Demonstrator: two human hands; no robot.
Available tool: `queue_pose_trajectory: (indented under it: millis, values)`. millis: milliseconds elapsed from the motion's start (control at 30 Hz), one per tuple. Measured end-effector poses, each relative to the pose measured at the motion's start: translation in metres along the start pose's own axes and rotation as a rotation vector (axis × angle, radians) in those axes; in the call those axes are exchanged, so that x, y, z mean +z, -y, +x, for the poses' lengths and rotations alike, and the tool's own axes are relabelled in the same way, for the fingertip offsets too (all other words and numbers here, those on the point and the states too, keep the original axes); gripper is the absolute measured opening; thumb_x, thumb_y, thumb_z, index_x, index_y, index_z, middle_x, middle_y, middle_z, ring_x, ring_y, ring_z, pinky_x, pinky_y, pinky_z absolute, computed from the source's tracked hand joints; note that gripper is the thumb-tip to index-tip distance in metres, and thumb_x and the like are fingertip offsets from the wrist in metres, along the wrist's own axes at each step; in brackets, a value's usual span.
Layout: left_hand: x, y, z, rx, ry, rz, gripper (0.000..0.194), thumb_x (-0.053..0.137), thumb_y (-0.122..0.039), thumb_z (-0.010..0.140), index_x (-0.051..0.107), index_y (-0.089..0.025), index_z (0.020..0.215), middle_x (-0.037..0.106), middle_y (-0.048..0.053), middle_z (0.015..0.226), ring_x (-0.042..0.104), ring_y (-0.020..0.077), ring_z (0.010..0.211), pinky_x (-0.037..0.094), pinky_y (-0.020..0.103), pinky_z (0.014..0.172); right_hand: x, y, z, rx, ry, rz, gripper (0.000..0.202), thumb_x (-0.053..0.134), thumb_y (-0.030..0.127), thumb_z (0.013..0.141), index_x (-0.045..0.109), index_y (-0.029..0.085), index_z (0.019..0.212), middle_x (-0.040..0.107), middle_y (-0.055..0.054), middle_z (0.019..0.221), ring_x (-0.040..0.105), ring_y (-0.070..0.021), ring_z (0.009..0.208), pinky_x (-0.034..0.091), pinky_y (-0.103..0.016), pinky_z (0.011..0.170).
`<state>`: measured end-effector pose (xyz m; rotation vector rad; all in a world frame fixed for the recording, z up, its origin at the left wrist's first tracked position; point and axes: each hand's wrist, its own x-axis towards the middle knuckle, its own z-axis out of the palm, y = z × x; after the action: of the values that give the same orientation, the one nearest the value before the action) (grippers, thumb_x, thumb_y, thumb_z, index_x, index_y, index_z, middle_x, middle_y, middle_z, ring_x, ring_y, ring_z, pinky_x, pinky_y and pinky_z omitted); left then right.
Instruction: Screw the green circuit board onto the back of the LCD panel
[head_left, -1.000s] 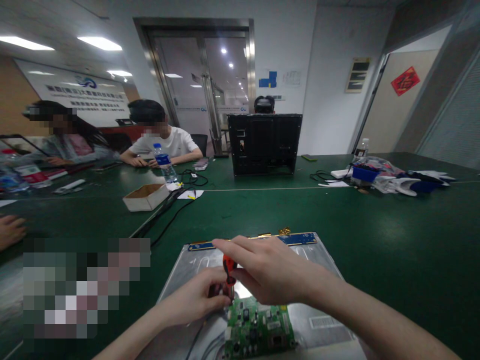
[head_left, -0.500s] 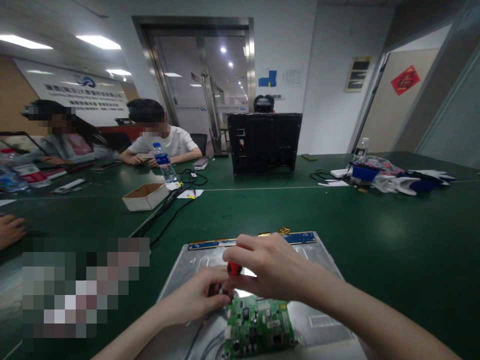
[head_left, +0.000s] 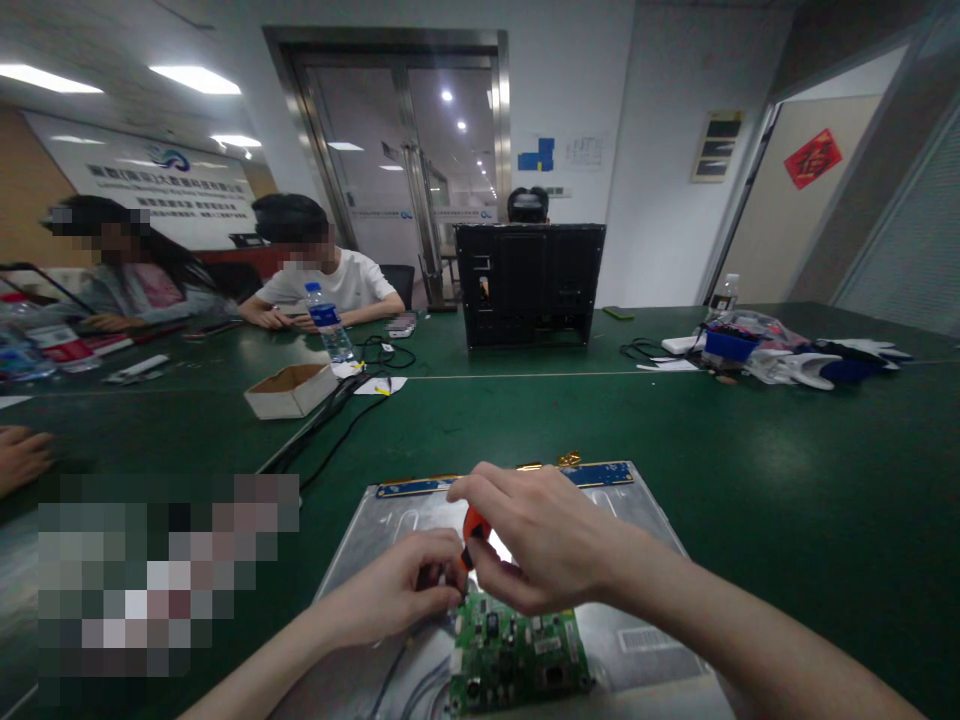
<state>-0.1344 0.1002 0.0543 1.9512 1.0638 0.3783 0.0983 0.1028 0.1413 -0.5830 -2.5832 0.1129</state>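
While my right hand [head_left: 536,535] grips the screwdriver [head_left: 474,524],
my left hand [head_left: 397,590], hold unclear, probably steadies it at the circuit board's [head_left: 517,655] eleven o'clock.

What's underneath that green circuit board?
A silver metal panel shows around the green circuit board; the area directly beneath the board is covered, so I can't tell what's there.

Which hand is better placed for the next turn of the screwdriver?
The right hand, I'd judge: it holds the orange-and-black screwdriver near the far left corner of the green circuit board. The left hand sits beside that corner, so steadying probably suits it better.
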Motion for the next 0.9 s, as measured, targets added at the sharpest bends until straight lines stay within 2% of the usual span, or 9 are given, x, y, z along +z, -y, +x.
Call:
queue_pose_trajectory:
  millis: [133,233,367,467,600,767,900]
  values:
    - [0.001,0.000,-0.001,-0.027,-0.009,0.005,0.012,0.059,-0.026,0.076,0.062,-0.019,0.084,0.057,-0.001,0.081,0.053,0.0180,0.074,0.044,0.027,0.068,0.005,-0.001,0.002,0.008,-0.035,-0.036,0.024,0.046,0.021,0.092,0.055,0.014,0.113,0.067,-0.006,0.095,0.058,-0.0164,0.071,0.031,-0.028,0.051]
    - [-0.002,-0.006,-0.001,-0.020,0.001,0.015,0.010,0.059,-0.026,0.076,0.062,-0.018,0.082,0.056,-0.001,0.078,0.051,0.0173,0.071,0.042,0.026,0.065,0.007,-0.002,0.004,-0.004,-0.008,-0.093,0.016,0.048,0.030,0.100,0.057,0.017,0.104,0.068,-0.004,0.088,0.058,-0.0153,0.068,0.027,-0.029,0.050]
    - [-0.004,-0.005,0.000,0.024,0.029,0.018,0.007,0.060,-0.023,0.076,0.063,-0.018,0.080,0.060,-0.001,0.080,0.055,0.0195,0.076,0.044,0.027,0.069,0.007,-0.001,0.004,-0.024,0.023,-0.139,0.023,0.051,0.040,0.102,0.057,0.019,0.095,0.068,-0.003,0.083,0.057,-0.0157,0.066,0.026,-0.030,0.050]
    - [-0.003,0.001,0.001,0.043,0.011,0.010,0.010,0.061,-0.025,0.079,0.065,-0.018,0.084,0.062,0.000,0.082,0.055,0.0186,0.075,0.045,0.027,0.069,0.004,0.000,0.002,-0.031,0.013,-0.076,0.022,0.046,0.037,0.100,0.056,0.017,0.102,0.067,-0.006,0.091,0.057,-0.0175,0.070,0.033,-0.030,0.053]
    - [-0.002,0.004,0.002,0.017,0.023,0.005,0.011,0.062,-0.029,0.081,0.064,-0.018,0.082,0.061,-0.001,0.079,0.052,0.0157,0.068,0.044,0.024,0.063,0.001,0.001,0.002,-0.028,0.064,0.016,0.030,0.047,0.027,0.089,0.051,0.013,0.115,0.065,-0.011,0.101,0.057,-0.0205,0.077,0.042,-0.031,0.058]
    - [-0.001,-0.001,0.002,-0.015,0.032,-0.012,0.010,0.061,-0.028,0.077,0.062,-0.018,0.080,0.059,-0.001,0.076,0.051,0.0159,0.068,0.042,0.024,0.061,0.000,0.006,0.005,0.010,0.081,0.046,0.038,0.046,0.022,0.090,0.047,0.012,0.126,0.067,-0.012,0.106,0.060,-0.0207,0.076,0.041,-0.031,0.057]
    - [0.001,-0.003,0.001,-0.042,0.004,-0.018,0.015,0.059,-0.029,0.076,0.064,-0.018,0.085,0.058,-0.001,0.075,0.050,0.0171,0.068,0.042,0.025,0.062,0.003,0.006,0.008,0.002,0.039,0.030,0.030,0.045,0.023,0.094,0.050,0.013,0.122,0.069,-0.012,0.107,0.062,-0.0200,0.078,0.038,-0.030,0.054]
